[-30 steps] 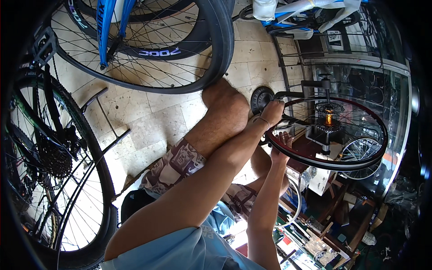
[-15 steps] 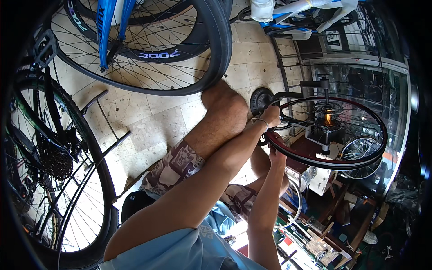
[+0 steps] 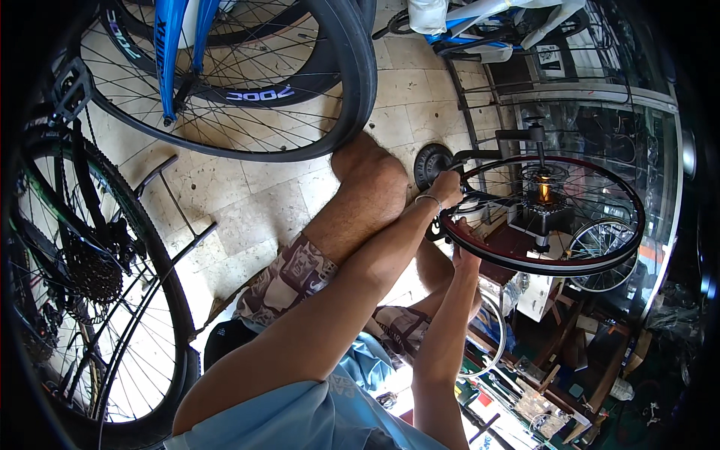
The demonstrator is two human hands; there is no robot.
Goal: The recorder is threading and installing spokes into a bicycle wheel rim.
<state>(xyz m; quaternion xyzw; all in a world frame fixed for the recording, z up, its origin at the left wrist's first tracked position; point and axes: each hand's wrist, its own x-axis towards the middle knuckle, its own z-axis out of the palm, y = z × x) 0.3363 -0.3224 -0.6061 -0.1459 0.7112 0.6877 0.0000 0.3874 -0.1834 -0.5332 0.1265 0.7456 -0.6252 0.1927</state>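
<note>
A bicycle wheel point(image 3: 555, 268) with a black and dark red rim lies level at the right, its hub and sprockets point(image 3: 543, 201) held in a dark wheel stand point(image 3: 517, 135). At the rim's near left side, my left hand point(image 3: 450, 189), with a band at the wrist, has its fingers closed. What those fingers hold is hidden. Just below it, my right hand point(image 3: 466, 253) grips the rim from underneath, and a fingertip shows on the inner side among the spokes.
A blue-framed bicycle point(image 3: 171, 67) stands ahead on the left. Another bicycle's rear wheel point(image 3: 174, 315) is close at my left. A round black base point(image 3: 431, 165) sits on the tiled floor point(image 3: 225, 187). Beyond the wheel runs a glass cabinet point(image 3: 637, 150); a cluttered wooden rack point(image 3: 559, 360) is at lower right.
My right hand has shifted slightly, and its fingertip now shows inside the rim. My left hand has moved a little to the left, staying by the rim. The whole view has shifted slightly.
</note>
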